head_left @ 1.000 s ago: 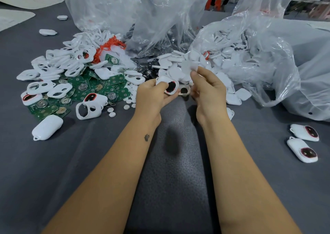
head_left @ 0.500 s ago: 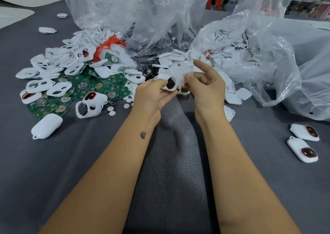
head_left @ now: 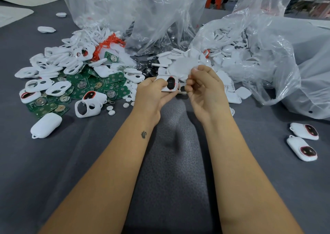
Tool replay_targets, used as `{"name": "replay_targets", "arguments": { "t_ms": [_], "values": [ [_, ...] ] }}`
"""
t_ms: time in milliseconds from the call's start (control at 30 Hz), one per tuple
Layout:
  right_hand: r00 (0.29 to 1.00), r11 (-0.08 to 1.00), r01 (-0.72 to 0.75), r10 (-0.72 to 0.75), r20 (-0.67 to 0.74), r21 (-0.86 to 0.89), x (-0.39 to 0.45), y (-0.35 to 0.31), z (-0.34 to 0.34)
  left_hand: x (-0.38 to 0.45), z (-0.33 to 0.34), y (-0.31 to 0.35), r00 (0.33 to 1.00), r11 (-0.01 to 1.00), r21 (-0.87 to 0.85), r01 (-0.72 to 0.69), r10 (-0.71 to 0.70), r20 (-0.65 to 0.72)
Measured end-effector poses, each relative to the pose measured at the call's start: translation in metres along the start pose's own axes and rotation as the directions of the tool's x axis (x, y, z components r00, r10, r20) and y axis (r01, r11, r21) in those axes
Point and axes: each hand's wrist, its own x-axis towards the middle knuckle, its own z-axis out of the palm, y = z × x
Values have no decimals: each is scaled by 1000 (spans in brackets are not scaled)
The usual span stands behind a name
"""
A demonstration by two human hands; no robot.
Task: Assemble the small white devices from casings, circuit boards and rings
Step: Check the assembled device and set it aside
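**Hands meeting over a half-built device at mid-table**

Left hand (head_left: 155, 94) grips a small white casing (head_left: 168, 83), thumb on top and fingers curled beneath, its dark oval window edged in red facing up. The casing's long axis seems to run left to right, its right end pointing at the right hand (head_left: 205, 89) just beside it. That hand's fingers are curled in a pinch at the casing's right end, and a small dark piece (head_left: 182, 89) shows at its fingertips; whether this is a ring held by them, or something lying behind on the grey table (head_left: 53, 162), cannot be made out. Judging by the task, the next move is fitting a part in from the right, so the right hand is the working one.

Left of the hands lie green circuit boards (head_left: 78, 89) under loose white casing shells (head_left: 59, 88). Near the right edge lie two finished devices (head_left: 302, 142). Clear plastic bags (head_left: 259, 55) crowd the far edge.
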Motion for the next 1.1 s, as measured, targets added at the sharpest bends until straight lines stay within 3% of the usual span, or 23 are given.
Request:
{"name": "replay_targets", "arguments": {
  "t_ms": [133,367,600,833,967,1100],
  "values": [
    [997,1000,-2,4,73,-30,-2,-1,1,1,-1,-2,999,999,34,-12,11,34],
    [989,988,23,-1,148,-150,-6,3,6,0,-2,1,994,998,-70,8,-1,108],
    [978,979,12,31,207,-202,-8,4,8,3,-4,4,991,980,-174,97,-79,107],
    [968,976,-12,66,242,-216,-9,4,8,0,-4,5,990,981,-180,76,-53,128],
    [981,972,12,35,193,-234,-7,6,8,-1,-4,7,988,959,-256,125,-97,118],
    [1000,975,8,-5,13,-224,-3,7,6,1,-4,8,985,924,-343,168,-143,96]
  ]
}}
